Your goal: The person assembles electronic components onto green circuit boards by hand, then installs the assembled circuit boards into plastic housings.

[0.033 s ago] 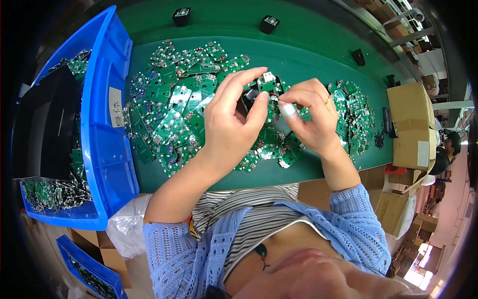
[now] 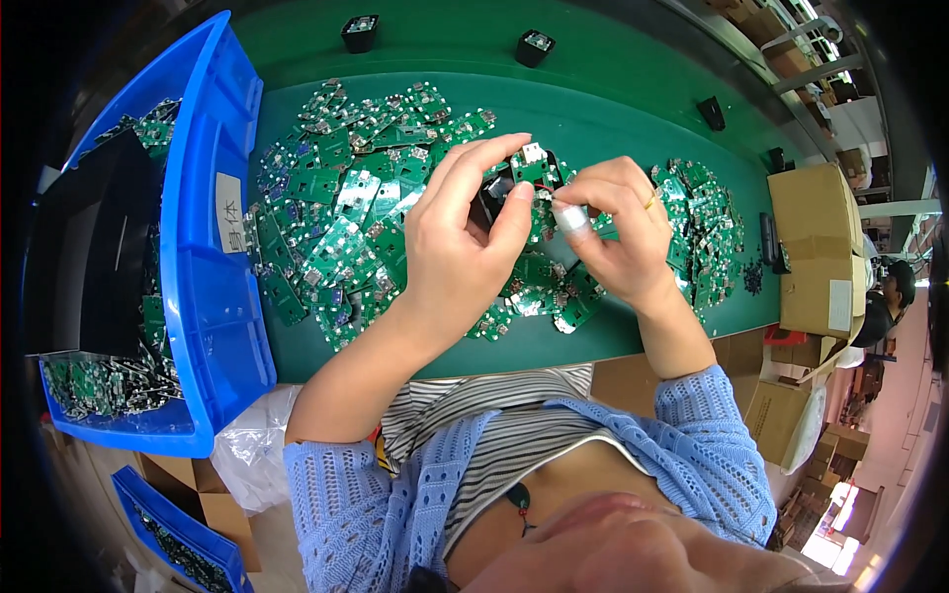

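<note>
My left hand (image 2: 457,222) is closed around a small black housing (image 2: 486,203), thumb on the near side and fingers over the far side. A green circuit board (image 2: 534,170) with a white connector at its top edge sits at the housing. A thin red wire (image 2: 543,187) runs from there to the fingertips of my right hand (image 2: 621,222), which are pinched together on its end. A pale wrap covers the right thumb, and a ring is on one finger. The fingers hide part of the housing and the wire's end.
Loose circuit boards (image 2: 341,212) cover the green mat left and below my hands; another pile (image 2: 704,232) lies right. A blue bin (image 2: 213,296) of boards stands left, with a black box in it. Black housings (image 2: 535,47) stand at the back. A cardboard box (image 2: 816,247) is at right.
</note>
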Demonstrator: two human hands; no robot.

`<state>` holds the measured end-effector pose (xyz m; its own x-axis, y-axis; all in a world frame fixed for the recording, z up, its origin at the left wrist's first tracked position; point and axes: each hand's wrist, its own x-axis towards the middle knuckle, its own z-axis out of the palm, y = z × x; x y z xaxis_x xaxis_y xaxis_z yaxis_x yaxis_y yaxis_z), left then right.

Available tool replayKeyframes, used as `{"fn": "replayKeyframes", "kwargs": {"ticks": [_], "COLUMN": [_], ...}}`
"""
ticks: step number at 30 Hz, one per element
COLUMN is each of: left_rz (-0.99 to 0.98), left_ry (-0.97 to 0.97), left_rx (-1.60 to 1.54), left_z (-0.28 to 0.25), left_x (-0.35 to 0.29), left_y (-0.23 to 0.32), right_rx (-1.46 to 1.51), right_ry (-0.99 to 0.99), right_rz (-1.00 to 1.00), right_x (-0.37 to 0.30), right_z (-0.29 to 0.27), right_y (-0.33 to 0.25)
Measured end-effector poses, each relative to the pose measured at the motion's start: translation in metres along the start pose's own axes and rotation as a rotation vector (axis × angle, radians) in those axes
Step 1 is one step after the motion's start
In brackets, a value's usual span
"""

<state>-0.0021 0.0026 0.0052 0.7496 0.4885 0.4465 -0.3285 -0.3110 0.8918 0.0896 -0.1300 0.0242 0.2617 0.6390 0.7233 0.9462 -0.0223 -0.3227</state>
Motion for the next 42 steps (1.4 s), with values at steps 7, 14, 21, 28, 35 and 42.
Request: {"fn": "replayKeyframes", "kwargs": {"ticks": [7,14,21,28,35,42], "left_rz": [0.033,0.053,0.115,0.274,0.244,0.207], "left_ry": [-0.022,0.013,0.020,0.038,0.029,0.021], "left_rx": [0.032,0.054,0.096,0.168,0.113,0.138], "left_z": [-0.001,-0.001,-0.001,0.000,-0.001,0.003], "left_x": [-0.001,-0.001,0.000,0.002,0.000,-0.001], "left_y": [0.003,0.007,0.009,0.005,0.003,-0.003], "right_rx": [-0.023,-0.005,-0.016,-0.042,0.070,0.110], "right_ry": [0.021,0.025,0.023,0.061,0.022,0.040], "right_rz": [-0.043,-0.047,-0.010,-0.126,-0.039,-0.073], "right_x": [0.000,0.000,-0.003,-0.003,-0.004,-0.010], "right_z": [0.001,0.002,0.004,0.008,0.009,0.018], "right_y": [0.000,-0.002,-0.002,0.002,0.003,0.014]}}
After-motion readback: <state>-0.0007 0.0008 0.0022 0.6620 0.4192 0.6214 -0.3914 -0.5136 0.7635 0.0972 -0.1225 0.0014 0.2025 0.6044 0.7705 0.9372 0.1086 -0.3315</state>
